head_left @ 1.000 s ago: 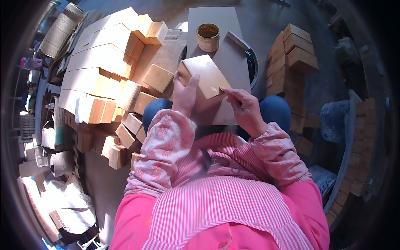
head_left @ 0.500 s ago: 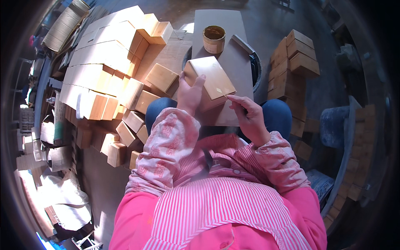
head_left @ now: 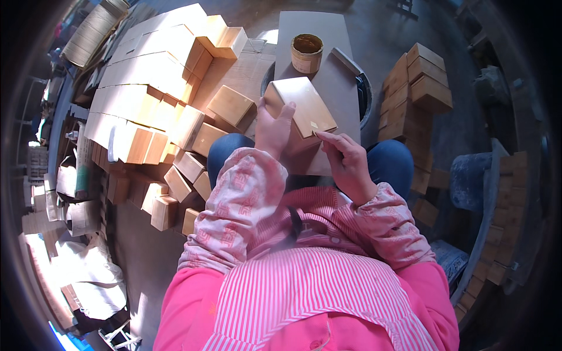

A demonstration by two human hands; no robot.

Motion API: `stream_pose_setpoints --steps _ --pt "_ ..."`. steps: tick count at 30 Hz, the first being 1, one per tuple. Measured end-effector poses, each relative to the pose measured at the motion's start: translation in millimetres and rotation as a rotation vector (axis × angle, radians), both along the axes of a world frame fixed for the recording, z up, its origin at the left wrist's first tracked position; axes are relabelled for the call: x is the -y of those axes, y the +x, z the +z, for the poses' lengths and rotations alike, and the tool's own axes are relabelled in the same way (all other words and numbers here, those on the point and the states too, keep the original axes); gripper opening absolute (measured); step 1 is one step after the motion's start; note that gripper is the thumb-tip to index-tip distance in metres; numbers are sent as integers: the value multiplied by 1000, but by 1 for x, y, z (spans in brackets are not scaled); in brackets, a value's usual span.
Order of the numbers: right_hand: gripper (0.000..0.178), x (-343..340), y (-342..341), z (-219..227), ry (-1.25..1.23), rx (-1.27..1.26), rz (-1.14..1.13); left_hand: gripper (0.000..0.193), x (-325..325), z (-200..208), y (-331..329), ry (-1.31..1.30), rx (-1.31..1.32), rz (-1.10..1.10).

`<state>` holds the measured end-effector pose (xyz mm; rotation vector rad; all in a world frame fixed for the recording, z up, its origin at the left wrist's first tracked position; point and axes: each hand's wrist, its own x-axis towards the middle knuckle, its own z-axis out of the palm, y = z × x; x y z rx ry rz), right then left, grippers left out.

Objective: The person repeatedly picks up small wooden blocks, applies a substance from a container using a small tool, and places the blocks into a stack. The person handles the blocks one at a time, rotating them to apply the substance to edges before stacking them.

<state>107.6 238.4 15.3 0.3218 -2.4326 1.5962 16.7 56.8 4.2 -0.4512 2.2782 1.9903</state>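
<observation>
The left hand (head_left: 274,130) grasps a pale wooden box (head_left: 304,105) by its left end, with the thumb laid over the top face and the fingers around the far side. The box is held at a slant over a long, narrow tabletop (head_left: 325,26), between the person's 2 knees. The right hand (head_left: 346,159) is at the near edge of the box, its index finger pointed at the edge and the other fingers curled; the fingertips are too small in view to tell whether they pinch anything. A small light mark shows on the top face, close to that finger.

Beyond the box, a round tub (head_left: 307,54) with a brown inside stands upright on the tabletop. Just to its right, a grey bar (head_left: 345,60) lies slanted along the tabletop's edge.

To the left, a large stack of wooden boxes (head_left: 146,64) catches bright light, with several loose ones near the left knee. To the right stands a smaller stack (head_left: 418,82), and a blue barrel (head_left: 470,181) is nearer the person.
</observation>
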Motion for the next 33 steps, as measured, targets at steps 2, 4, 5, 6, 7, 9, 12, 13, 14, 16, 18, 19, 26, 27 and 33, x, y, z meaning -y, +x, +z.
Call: stream_pose_setpoints --steps 2,4,5,6,7,9,12,13,14,16,18,19,26,27,33 --pt "32 3 1 2 -3 32 4 99 0 0 0 2 9 2" --pt "30 4 0 4 -8 40 15 99 0 -1 -2 -21 29 15" --pt "30 5 -2 4 -32 25 1 99 1 -2 -3 -34 21 10" --pt "29 7 -3 5 -56 10 -13 99 1 -3 -3 -32 21 7" --pt "28 8 -3 5 -81 -2 -26 99 1 -4 -3 -13 24 5" --pt "28 8 -3 4 -47 6 -28 99 1 -5 -2 -15 14 10" --pt "27 7 -1 2 -34 62 0 98 1 -5 -1 -37 30 17" --pt "27 7 -2 1 -29 74 5 98 1 -5 -2 -31 22 20" --pt "27 6 -2 1 -83 67 9 98 1 -4 -3 -46 19 12" --pt "27 9 -2 0 -193 58 4 97 1 -4 -2 -28 12 2" --pt "26 9 -2 1 -123 71 -7 96 2 -4 -1 23 -22 -14" --pt "25 9 -2 3 -84 86 -24 96 2 -4 -1 70 -47 -19" --pt "20 -6 -13 12 -105 120 18 94 6 -6 -3 3 -14 -7" --pt "20 -7 -16 10 -65 58 14 95 6 -7 -3 3 -25 -18" --pt "17 -6 -10 -6 -11 63 -52 102 5 -15 -5 -10 -71 4"
